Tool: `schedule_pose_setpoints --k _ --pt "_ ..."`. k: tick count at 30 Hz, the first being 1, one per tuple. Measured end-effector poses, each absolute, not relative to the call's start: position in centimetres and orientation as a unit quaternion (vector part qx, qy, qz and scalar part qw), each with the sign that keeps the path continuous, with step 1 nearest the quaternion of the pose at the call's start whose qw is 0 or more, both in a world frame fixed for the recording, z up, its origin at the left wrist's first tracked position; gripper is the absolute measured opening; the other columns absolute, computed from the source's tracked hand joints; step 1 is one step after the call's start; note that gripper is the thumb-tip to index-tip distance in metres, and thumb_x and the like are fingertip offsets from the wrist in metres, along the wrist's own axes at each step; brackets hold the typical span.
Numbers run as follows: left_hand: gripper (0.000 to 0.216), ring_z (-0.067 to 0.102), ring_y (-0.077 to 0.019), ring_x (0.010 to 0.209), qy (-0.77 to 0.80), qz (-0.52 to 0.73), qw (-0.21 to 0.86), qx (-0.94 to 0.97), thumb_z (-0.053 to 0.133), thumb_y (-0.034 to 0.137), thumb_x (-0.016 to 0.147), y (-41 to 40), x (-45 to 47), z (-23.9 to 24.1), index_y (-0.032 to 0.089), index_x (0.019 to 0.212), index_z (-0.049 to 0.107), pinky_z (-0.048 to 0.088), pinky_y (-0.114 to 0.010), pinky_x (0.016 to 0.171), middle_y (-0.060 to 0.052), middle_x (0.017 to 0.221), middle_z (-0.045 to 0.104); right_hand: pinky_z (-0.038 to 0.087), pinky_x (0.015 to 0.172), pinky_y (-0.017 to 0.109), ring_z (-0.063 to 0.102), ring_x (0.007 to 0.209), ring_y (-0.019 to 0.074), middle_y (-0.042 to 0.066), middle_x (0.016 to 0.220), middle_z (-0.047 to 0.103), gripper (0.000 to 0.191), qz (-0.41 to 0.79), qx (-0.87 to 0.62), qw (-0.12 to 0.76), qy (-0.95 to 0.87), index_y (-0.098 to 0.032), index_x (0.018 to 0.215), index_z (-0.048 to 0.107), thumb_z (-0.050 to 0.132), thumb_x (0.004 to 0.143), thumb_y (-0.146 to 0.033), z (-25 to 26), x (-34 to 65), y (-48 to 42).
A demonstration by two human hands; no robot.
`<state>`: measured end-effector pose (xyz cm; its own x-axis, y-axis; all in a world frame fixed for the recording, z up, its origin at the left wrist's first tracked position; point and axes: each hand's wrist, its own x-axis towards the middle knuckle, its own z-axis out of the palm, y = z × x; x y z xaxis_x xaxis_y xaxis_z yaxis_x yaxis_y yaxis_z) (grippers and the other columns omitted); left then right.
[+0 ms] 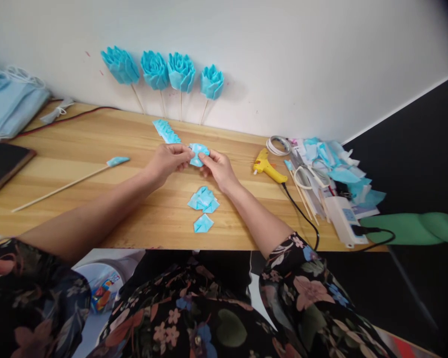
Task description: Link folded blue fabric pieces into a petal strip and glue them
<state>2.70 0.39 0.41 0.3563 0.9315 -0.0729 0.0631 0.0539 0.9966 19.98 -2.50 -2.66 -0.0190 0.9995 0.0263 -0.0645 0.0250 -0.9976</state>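
Note:
Between my two hands, above the wooden table, is a small folded blue petal piece (199, 150). My left hand (172, 160) pinches its left edge with thumb and fingertips. On the other side my right hand (217, 167) grips it, thumb pressed on its face. Just behind lies a strip of overlapping folded blue pieces (166, 131). Nearer to me sit a small pile of folded blue pieces (203, 200) and one single folded piece (203, 223). To the left rests a thin wooden stick (65, 188) with a blue tip (117, 161).
Several blue flowers on sticks (156, 69) lean against the wall. At right are a yellow glue gun (269, 166), tape roll (279, 145), scissors (310, 175), blue scraps (336, 159) and a power strip (344, 221). Blue masks (13, 102) and a phone (3, 166) lie left.

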Motion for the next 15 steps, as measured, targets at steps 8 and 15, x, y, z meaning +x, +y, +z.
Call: schedule_pose_setpoints --k 8,15 --pt "0.023 0.053 -0.0101 0.055 0.361 0.363 0.696 0.504 0.080 0.032 0.076 0.38 2.11 -0.59 0.017 0.068 0.065 0.040 -0.025 0.056 0.000 0.060 0.060 0.040 0.048 0.021 0.049 0.050 0.0073 -0.005 0.059 0.057 0.055 0.506 -0.447 0.507 -0.535 -0.020 0.077 0.060 0.074 0.073 -0.073 -2.68 19.94 -2.81" --pt "0.035 0.056 -0.0105 0.055 0.362 0.369 0.679 0.521 0.077 0.044 0.084 0.13 1.84 -0.19 0.016 0.068 0.061 0.042 -0.025 0.055 -0.001 0.062 0.061 0.040 0.051 0.022 0.051 0.051 0.0080 -0.004 0.062 0.059 0.054 0.469 -0.477 0.483 -0.565 -0.020 0.080 0.061 0.067 0.080 -0.074 -3.24 20.16 -2.94"
